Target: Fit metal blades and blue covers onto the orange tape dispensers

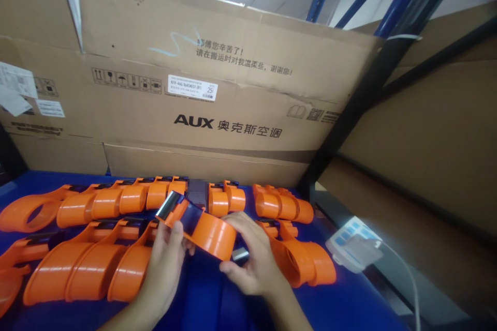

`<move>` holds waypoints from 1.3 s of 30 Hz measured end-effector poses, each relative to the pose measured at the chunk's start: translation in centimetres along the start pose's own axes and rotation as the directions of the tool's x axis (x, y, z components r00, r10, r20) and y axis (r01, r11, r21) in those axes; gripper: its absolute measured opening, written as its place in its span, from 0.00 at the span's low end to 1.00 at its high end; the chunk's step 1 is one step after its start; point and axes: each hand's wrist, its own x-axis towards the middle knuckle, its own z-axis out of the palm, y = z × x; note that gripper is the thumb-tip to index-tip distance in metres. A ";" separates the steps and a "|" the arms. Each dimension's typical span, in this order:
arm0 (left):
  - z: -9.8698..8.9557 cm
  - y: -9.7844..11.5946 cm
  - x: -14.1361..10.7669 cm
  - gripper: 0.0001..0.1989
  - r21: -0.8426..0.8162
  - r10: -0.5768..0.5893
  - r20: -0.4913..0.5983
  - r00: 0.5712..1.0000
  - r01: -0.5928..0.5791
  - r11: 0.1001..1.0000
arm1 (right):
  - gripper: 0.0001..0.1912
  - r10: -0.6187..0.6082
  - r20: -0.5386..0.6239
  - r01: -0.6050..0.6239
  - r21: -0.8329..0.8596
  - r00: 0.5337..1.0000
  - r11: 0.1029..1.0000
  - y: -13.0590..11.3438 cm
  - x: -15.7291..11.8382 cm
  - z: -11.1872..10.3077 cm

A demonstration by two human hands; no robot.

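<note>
Both hands hold an orange tape dispenser above the blue surface. It has a dark blue middle part and a serrated metal blade, tilted up to the left. My left hand is closed around its front part, thumb on the near side below the blade. At the round orange end, my right hand curls its fingers over the top edge, with the thumb lower down. Below that end a small silver piece shows, partly hidden by the hand.
Rows of orange tape dispensers line the blue surface on both sides. Behind stands a big cardboard panel. A dark rack post rises at the right, near a white power strip with a cable.
</note>
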 end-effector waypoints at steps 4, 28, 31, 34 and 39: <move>0.4 0.2 0.3 0.21 -0.062 -0.015 0.066 0.998 0.020 0.998 | 0.25 0.087 -0.079 -0.089 -0.025 0.993 0.996 0.2 -0.3 0.6; 0.4 0.9 -1.6 0.12 0.295 -0.070 0.419 0.905 -0.063 0.953 | 0.33 0.488 -0.598 -0.767 -0.412 0.635 0.492 5.6 1.3 -2.3; 0.4 1.0 -1.5 0.13 0.321 -0.089 0.413 0.906 -0.053 0.945 | 0.32 0.522 -0.569 -0.772 -0.442 0.635 0.458 5.8 1.4 -2.2; 0.2 0.8 -0.9 0.13 0.294 -0.116 0.357 0.927 0.006 0.956 | 0.30 0.558 -0.524 -0.765 -0.467 0.643 0.443 6.2 1.4 -2.1; -0.2 0.5 -0.3 0.14 0.324 -0.164 0.328 0.930 0.052 0.945 | 0.29 0.623 -0.469 -0.770 -0.502 0.626 0.395 6.7 1.4 -1.9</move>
